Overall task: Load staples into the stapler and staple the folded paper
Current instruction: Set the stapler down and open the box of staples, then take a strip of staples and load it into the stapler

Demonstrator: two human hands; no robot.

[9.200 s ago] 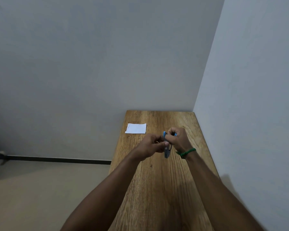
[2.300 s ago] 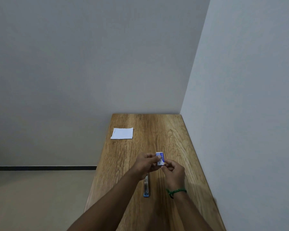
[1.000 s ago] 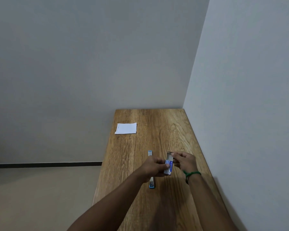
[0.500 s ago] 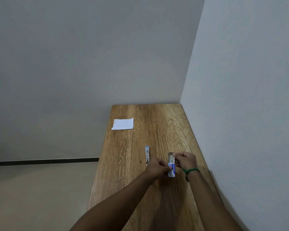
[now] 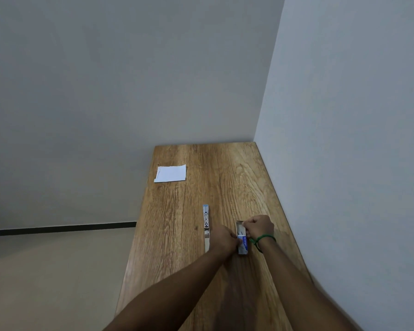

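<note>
While the small blue-and-white cardboard staple box [image 5: 242, 243] sits low and right of centre in the head view, both hands work on it: the left hand [image 5: 225, 238] pinches the blue outer sleeve from its left side, and the right hand [image 5: 258, 226], closed in a narrow curl with a green cord bracelet [image 5: 263, 240] at the wrist, reaches its fingers into the pale inner tray [image 5: 239, 226] that stands slid out toward the top of the frame. Whether a strip of staples is already between those fingers cannot be told. The step in hand looks like drawing a strip out of the tray; to do it well, the left hand should keep the sleeve steady on the wooden plank table [image 5: 237, 177] while the right lifts one whole strip by its sides, level, so it does not snap. The slim silver stapler with blue ends [image 5: 206, 225] lies opened out flat just left of the left hand, partly hidden by it, untouched. The white folded paper [image 5: 170, 173] rests well apart, up at the table's left edge in the middle of the frame, touched by neither hand
</note>
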